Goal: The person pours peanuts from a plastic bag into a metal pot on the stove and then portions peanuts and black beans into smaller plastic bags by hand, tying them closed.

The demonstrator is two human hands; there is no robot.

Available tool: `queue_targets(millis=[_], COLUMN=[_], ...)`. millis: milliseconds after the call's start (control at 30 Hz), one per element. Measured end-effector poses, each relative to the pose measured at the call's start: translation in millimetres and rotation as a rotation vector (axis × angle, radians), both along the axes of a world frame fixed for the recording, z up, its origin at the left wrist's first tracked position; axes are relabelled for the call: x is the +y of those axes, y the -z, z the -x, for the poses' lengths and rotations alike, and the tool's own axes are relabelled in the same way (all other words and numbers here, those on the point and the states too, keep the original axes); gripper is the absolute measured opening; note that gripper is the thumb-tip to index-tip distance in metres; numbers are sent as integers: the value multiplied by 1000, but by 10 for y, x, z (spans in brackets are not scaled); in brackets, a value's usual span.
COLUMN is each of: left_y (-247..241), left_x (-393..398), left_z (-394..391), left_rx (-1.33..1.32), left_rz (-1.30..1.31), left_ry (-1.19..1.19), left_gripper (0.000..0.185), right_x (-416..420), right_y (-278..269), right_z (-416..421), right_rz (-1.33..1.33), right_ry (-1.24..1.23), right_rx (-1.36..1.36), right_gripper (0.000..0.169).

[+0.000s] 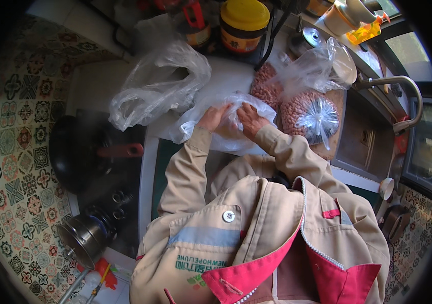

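Note:
My left hand (213,117) and my right hand (251,118) are both at a clear plastic bag (223,140) on the white countertop in front of me. The fingers of each hand reach into or press on its crumpled film, which partly hides them. Something pale shows blurrily through the bag between the hands; I cannot tell what. Another empty-looking plastic bag (159,87) lies crumpled to the left. Close to my right hand are a bag of pinkish peanuts (267,85) and a fuller, knotted bag of peanuts (292,114).
A wok (73,152) with a red handle and a steel pot (83,239) over a lit burner stand on the stove at left. Jars, one with a yellow lid (245,14), line the back. At right are a wooden board (328,152), sink (368,133) and faucet (415,91).

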State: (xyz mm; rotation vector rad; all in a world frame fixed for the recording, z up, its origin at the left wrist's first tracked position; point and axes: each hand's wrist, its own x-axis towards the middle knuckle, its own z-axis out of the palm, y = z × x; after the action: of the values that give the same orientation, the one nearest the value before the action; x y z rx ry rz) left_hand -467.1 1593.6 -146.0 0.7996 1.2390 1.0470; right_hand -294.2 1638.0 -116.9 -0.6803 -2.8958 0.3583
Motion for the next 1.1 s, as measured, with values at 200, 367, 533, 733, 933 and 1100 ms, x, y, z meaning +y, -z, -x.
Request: queue_targets(millis=[200, 367, 533, 733, 933, 1100], left_y=[-39, 45, 314, 232, 452, 171], left_x=[155, 154, 126, 315, 219, 103], left_z=[-69, 35, 81, 438, 581, 536], left_rx=[316, 267, 809, 112, -454, -493], left_rz=[209, 280, -272, 406, 308, 231], left_ry=[29, -5, -94, -463, -854, -728], left_gripper=[41, 35, 26, 23, 26, 21], right_x=[-45, 11, -43, -123, -126, -51], right_y=[360, 81, -43, 113, 164, -186], right_z=[-61, -21, -203, -621, -1031, -916], right_rz=[179, 279, 550, 317, 252, 553], right_ry=[71, 74, 122, 65, 189, 274], right_rx=[15, 8, -118, -52, 286, 421], right_gripper=[35, 37, 45, 54, 24, 30])
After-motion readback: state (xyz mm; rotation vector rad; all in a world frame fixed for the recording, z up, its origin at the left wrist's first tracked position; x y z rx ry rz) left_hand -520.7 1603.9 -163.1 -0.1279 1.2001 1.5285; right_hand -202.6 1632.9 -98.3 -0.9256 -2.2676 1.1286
